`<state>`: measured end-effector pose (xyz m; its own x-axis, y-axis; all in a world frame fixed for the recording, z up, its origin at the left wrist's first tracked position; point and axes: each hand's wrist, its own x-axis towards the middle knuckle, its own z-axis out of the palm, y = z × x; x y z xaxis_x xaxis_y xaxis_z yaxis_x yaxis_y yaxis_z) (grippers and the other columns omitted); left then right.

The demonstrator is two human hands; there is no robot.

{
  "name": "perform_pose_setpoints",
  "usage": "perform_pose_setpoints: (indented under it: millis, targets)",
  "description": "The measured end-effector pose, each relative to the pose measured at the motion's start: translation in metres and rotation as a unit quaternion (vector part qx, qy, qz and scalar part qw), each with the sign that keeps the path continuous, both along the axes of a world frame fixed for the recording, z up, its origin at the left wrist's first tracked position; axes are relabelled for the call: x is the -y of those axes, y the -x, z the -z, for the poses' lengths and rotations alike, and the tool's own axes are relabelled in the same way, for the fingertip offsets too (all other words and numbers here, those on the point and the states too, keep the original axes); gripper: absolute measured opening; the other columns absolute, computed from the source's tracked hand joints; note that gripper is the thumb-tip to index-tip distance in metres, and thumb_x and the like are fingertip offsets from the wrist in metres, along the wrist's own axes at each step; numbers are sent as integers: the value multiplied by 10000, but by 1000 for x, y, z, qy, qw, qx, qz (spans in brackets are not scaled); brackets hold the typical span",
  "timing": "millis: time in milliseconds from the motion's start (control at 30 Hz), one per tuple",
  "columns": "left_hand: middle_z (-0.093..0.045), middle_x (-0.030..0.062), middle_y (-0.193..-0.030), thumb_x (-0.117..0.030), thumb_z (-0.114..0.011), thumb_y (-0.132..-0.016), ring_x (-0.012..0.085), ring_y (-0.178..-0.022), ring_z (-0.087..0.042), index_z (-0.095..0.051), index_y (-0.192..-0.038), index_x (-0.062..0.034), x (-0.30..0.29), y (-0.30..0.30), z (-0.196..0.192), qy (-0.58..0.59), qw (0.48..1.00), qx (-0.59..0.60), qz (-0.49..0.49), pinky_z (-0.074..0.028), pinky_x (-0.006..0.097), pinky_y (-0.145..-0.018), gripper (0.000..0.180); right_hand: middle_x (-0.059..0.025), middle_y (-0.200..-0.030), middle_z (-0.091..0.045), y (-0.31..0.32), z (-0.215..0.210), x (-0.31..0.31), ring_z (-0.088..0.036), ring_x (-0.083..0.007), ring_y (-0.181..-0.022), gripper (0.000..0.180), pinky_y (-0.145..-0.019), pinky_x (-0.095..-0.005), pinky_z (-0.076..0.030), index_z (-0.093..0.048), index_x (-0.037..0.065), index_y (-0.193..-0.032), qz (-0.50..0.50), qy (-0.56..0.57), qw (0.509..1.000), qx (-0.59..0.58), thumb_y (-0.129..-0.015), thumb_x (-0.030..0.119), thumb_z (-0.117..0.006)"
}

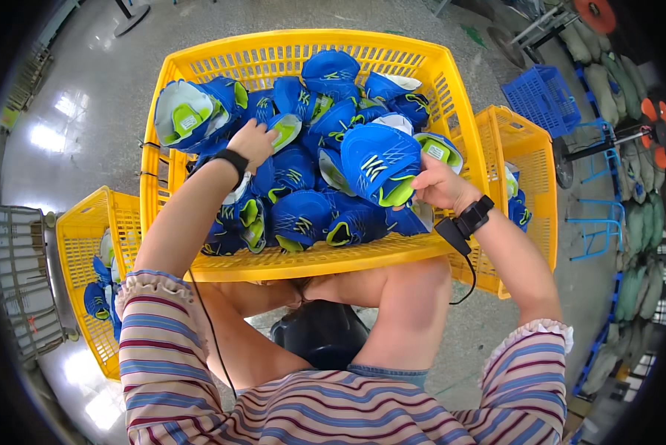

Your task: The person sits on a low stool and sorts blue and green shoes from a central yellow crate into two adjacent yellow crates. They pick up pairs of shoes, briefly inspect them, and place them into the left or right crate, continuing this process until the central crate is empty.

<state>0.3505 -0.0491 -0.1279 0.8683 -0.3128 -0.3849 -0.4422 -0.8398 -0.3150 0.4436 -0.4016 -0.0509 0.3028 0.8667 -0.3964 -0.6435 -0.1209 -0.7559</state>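
The person is sorting through blue shoe uppers (303, 170) heaped in the near yellow crate (303, 261). The right hand (438, 184) pinches one blue-and-lime upper (381, 163) at the heap's right; the left hand (253, 142), fingers curled, digs into the pile's left. Lifting the pinched upper clear looks next.

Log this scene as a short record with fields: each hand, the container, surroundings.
left hand: reaching into the heap, fingers resting on a blue shoe upper with lime trim
right hand: gripping the rim of a large blue and lime shoe upper
container: big yellow slotted plastic crate, heaped with blue uppers, resting on the person's knees
sides: smaller yellow crate on the left, another yellow crate on the right
behind: blue plastic basket on the floor
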Motion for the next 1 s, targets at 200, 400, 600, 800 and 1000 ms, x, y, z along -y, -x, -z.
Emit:
perform_pose_setpoints:
  millis: [200,400,600,800,1000]
  targets:
    - [-643,86,-816,-355,-708,-668,280,-766,-608,-647,-839,-68,-3,50,-45,277,911,174,-252,-466,371,-672,340,-79,-1013,-589,20,-17,-3,-609,-170,-818,605,-608,-306,-535,-372,44,-1261,-35,120,970,209,-695,62,-586]
    - [-647,119,-802,-352,-730,-697,205,-600,-613,-568,-976,52,21,63,-133,596,693,70,-399,-485,313,-565,516,-76,-1130,-546,52,-59,20,-533,-170,-1036,721,-880,-296,-443,-362,16,-1294,12,22,969,247,-594,29,-530]
    - [-621,141,-834,-272,-704,-727,178,-751,-596,-551,-1007,21,77,54,-143,606,756,-34,-246,-462,308,-662,433,-89,-1249,-500,67,-78,33,-488,-196,-1134,818,-984,-322,-371,-356,20,-1323,-58,-98,985,133,-522,26,-523]
    - [-548,75,-1105,-87,-571,-855,142,-995,-547,-441,-1184,-21,142,57,-159,841,490,-133,-187,-445,290,-873,359,-101,-1225,-519,68,-70,50,-511,-205,-1112,772,-969,-325,-390,-390,-7,-1293,-1,-116,989,96,-549,80,-577]
    - [-489,124,-1156,-208,-572,-867,199,-1084,-503,-381,-1241,-15,39,57,-114,669,670,1,-321,-441,324,-882,463,-95,-1059,-588,57,-65,133,-582,-198,-954,461,-842,-333,-479,-514,23,-1132,312,-30,942,121,-748,276,-543]
